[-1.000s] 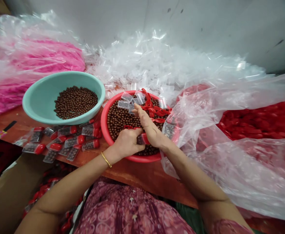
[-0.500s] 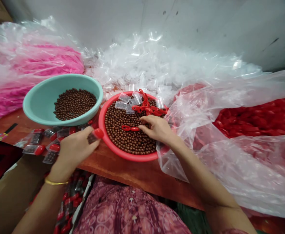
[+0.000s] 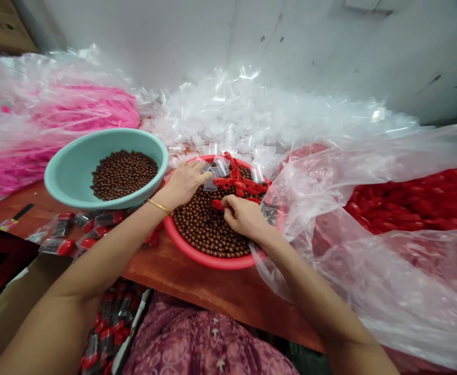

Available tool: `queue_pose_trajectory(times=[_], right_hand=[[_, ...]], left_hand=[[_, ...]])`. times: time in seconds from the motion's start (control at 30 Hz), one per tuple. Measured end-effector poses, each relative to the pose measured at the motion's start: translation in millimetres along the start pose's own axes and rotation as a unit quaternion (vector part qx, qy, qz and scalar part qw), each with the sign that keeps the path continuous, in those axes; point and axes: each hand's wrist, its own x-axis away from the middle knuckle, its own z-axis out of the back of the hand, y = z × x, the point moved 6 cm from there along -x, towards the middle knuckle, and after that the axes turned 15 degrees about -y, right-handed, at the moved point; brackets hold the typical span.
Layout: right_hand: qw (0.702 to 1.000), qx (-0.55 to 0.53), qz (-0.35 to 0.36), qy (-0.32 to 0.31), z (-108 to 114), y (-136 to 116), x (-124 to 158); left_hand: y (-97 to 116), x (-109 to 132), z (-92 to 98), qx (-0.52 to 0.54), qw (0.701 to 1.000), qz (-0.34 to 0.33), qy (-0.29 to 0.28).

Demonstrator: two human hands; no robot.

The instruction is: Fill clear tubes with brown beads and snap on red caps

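Observation:
A red basin (image 3: 212, 263) holds brown beads (image 3: 205, 224), with clear plastic tubes (image 3: 221, 167) and red caps (image 3: 234, 179) on top of them. Over the basin's back left part is my left hand (image 3: 187, 182), its fingertips at the clear tubes; whether one is gripped is too small to tell. My right hand (image 3: 242, 214) is closed above the beads, its thumb and fingers pinched on a red cap (image 3: 217, 204) that sticks out to the left.
A teal bowl (image 3: 68, 172) of beads stands left. Filled red-capped tubes (image 3: 58, 246) lie before it, and more (image 3: 107, 333) fill a box below. Pink pieces (image 3: 87, 107) lie far left, clear tubes (image 3: 291, 109) behind, a plastic bag (image 3: 330, 177) of red caps right.
My left hand has let go of the filled red-capped tube and moved right and up to the clear tubes. My right hand has closed on the red cap lying on the beads.

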Motion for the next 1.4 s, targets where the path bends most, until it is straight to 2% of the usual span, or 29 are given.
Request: queue_pose_trajectory(times=[0.07,0.17,0.3,0.37,0.47,0.63,0.7,0.77,0.83,0.93,1.0,1.07,1.13,1.23,1.3,1.33,1.4], right_hand=[[0.991,-0.121,-0.007,0.056,3,15,3],[0.949,-0.302,0.002,0.094,0,33,2],[0.867,-0.488,-0.021,0.1,-5,46,-1],[0.841,-0.529,-0.03,0.111,-2,48,0],[0.823,-0.553,-0.031,0.125,3,47,3],[0.819,-0.558,-0.032,0.132,4,45,6],[0.816,-0.56,-0.031,0.14,5,46,7],[0.807,-0.569,-0.025,0.154,6,48,7],[0.792,-0.587,-0.013,0.169,7,49,8],[0.762,-0.621,0.013,0.182,8,50,8],[0.74,-0.65,0.032,0.17,7,49,8],[0.728,-0.667,0.042,0.154,6,47,8],[0.737,-0.658,0.041,0.15,7,45,8],[0.761,-0.633,0.04,0.136,8,42,7],[0.788,-0.604,0.034,0.118,9,38,9],[0.818,-0.565,0.026,0.11,11,35,12],[0.909,-0.408,-0.001,0.082,15,26,18]], left_hand=[[-11,-12,-6.3,-0.006,1.0,0.003,-0.015],[-17,-9,-10.2,-0.01,0.997,0.02,-0.072],[3,15,-6.4,-0.034,0.988,-0.017,-0.151],[21,27,-10.2,-0.023,0.98,-0.049,-0.193],[43,30,-25.6,0.002,0.97,-0.059,-0.235],[70,4,-48.4,0.072,0.97,-0.08,-0.218],[70,-6,-51.3,0.138,0.967,-0.069,-0.204],[63,-13,-51.6,0.241,0.95,-0.053,-0.192],[54,-15,-49.2,0.383,0.906,-0.054,-0.172],[43,-9,-42.6,0.597,0.787,-0.083,-0.131],[39,-1,-39.2,0.694,0.705,-0.096,-0.111],[38,9,-37.2,0.75,0.648,-0.096,-0.096],[40,18,-36.1,0.778,0.616,-0.091,-0.084],[44,27,-35.3,0.803,0.585,-0.087,-0.071],[44,32,-36.5,0.802,0.589,-0.073,-0.064],[43,34,-37.7,0.797,0.598,-0.062,-0.059],[41,37,-41.5,0.798,0.6,-0.038,-0.052]])
